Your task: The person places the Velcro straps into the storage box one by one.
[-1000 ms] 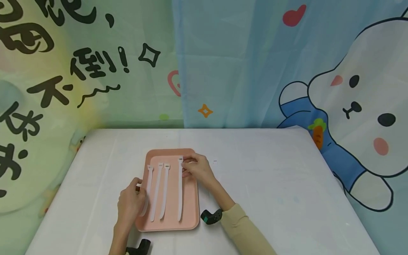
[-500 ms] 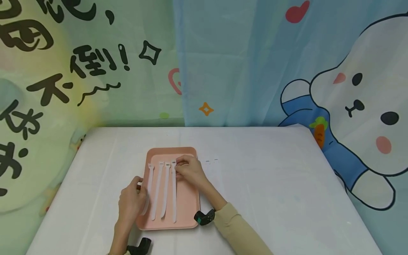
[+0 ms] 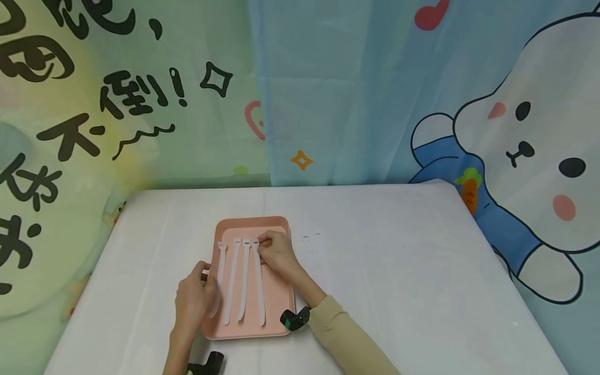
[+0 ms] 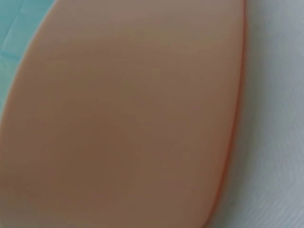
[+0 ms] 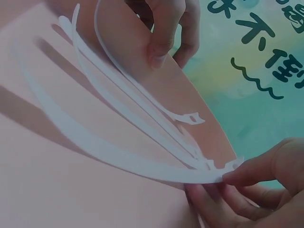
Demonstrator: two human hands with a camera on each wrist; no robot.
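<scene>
A pink tray [image 3: 276,333] lies on the table with several white cable ties on it, their slotted heads toward the far side. My right hand [image 3: 281,255] pinches the head of the rightmost cable tie [image 3: 260,291] between thumb and fingertips. In the right wrist view this held cable tie [image 5: 142,166] bows out in a curve beside the others. Two middle cable ties lie side by side, one of them [image 3: 244,284] nearest the held one. My left hand [image 3: 194,291] grips the tray's left rim, beside the leftmost cable tie [image 3: 222,260], partly hiding its lower end.
The white-covered table [image 3: 398,286] extends to both sides, with small dark marks [image 3: 305,238] right of the tray. Black wrist cameras [image 3: 295,319] sit on both wrists. A printed curtain [image 3: 328,104] hangs behind the table's far edge. A blurred close surface fills most of the left wrist view.
My right hand has moved left across the tray with the cable tie, bringing it beside the others. Its near end has since swung slightly right. My left hand stays on the rim.
</scene>
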